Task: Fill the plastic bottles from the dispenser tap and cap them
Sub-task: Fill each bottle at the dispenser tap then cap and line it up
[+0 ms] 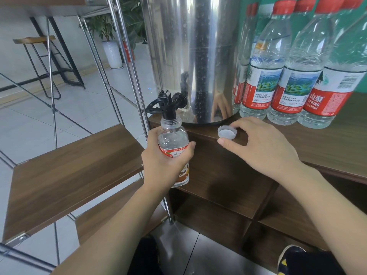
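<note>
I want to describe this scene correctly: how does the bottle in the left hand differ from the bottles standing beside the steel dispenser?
The held bottle has no cap, its mouth under the black tap; the standing bottles wear red caps. The left hand grips the held one in the air; the others rest on the wooden counter. The held bottle's label is orange and white, theirs red and white. All are clear plastic.

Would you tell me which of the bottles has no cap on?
The small bottle gripped by the left hand under the tap; the bottles on the counter all wear red caps.
</note>
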{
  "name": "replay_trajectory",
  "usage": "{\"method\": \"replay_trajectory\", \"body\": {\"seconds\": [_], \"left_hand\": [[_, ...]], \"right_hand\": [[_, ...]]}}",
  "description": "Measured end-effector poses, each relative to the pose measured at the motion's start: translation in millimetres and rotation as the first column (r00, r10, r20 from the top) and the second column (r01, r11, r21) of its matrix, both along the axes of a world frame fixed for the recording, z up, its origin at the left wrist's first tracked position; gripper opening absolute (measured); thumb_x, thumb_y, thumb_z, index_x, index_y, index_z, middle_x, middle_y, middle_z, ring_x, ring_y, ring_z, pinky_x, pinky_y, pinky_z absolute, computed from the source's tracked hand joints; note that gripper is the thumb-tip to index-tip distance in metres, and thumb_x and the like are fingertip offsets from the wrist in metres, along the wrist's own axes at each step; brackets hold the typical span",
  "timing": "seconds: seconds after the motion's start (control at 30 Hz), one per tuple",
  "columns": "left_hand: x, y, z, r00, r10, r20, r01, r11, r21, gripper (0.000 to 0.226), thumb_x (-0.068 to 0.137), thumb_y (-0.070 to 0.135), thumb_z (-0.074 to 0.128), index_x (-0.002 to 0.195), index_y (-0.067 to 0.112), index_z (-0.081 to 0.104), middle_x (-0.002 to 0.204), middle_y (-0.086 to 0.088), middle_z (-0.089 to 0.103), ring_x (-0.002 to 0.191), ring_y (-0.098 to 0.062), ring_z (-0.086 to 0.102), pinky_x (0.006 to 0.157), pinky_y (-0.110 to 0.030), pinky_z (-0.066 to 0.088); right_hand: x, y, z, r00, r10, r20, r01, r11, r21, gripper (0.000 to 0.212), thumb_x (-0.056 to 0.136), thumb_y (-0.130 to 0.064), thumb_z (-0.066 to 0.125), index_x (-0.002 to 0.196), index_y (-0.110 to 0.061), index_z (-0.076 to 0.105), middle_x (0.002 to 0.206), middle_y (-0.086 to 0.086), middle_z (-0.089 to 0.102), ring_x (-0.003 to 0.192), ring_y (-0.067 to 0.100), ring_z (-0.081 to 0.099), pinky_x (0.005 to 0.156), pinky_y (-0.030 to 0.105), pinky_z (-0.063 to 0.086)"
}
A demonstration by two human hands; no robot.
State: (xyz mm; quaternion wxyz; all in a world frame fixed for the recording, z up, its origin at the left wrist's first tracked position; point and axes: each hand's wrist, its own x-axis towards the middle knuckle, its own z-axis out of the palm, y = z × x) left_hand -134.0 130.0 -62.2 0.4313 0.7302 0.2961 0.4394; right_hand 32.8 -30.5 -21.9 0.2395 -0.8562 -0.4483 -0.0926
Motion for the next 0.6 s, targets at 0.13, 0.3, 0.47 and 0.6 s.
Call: {"method": "replay_trajectory", "body": {"seconds": [0.13, 0.3, 0.47, 0.6], "left_hand": [[0.1, 0.3, -0.3, 1.0, -0.002, -0.004, 0.002, 1.0, -0.005, 0.066, 0.073, 0.042, 0.089, 0.122, 0.034, 0.047, 0.107, 0.023, 0.063, 0.097, 0.002, 0.067, 0.08, -0.009, 0.053], [0.1, 0.0, -0.2, 1.0, 0.003, 0.003, -0.003, 1.0, -0.009, 0.066, 0.072, 0.041, 0.09, 0.122, 0.033, 0.048, 0.107, 0.021, 0.064, 0.096, 0.0, 0.067, 0.078, -0.007, 0.053], [0.2, 0.6, -0.5, 1.0, -0.005, 0.004, 0.005, 1.0, -0.004, 0.066, 0.072, 0.042, 0.089, 0.122, 0.034, 0.047, 0.106, 0.023, 0.063, 0.096, 0.0, 0.067, 0.077, -0.005, 0.052], [0.3, 0.9, -1.1, 1.0, -0.013, -0.001, 0.013, 1.0, -0.001, 0.065, 0.073, 0.042, 0.089, 0.122, 0.035, 0.046, 0.105, 0.025, 0.061, 0.094, 0.007, 0.065, 0.076, -0.003, 0.05]], "right_hand": [[-0.1, 0.3, 0.3, 1.0, -0.005, -0.003, 0.005, 1.0, -0.005, 0.051, 0.089, -0.074, 0.05, 0.122, -0.037, 0.058, 0.124, -0.015, 0.058, 0.103, 0.006, 0.053, 0.081, 0.029, 0.042], [0.5, 0.0, 0.2, 1.0, 0.004, -0.014, -0.004, 1.0, -0.003, 0.05, 0.088, -0.075, 0.05, 0.122, -0.038, 0.058, 0.123, -0.016, 0.058, 0.102, 0.006, 0.052, 0.08, 0.03, 0.043], [0.3, 0.1, 0.2, 1.0, 0.004, -0.015, -0.004, 1.0, -0.003, 0.05, 0.088, -0.075, 0.05, 0.121, -0.038, 0.058, 0.123, -0.016, 0.058, 0.103, 0.007, 0.053, 0.08, 0.031, 0.044], [0.2, -0.3, 0.6, 1.0, -0.003, -0.016, 0.003, 1.0, -0.008, 0.051, 0.088, -0.075, 0.05, 0.123, -0.038, 0.057, 0.125, -0.016, 0.058, 0.105, 0.007, 0.053, 0.08, 0.03, 0.043]]}}
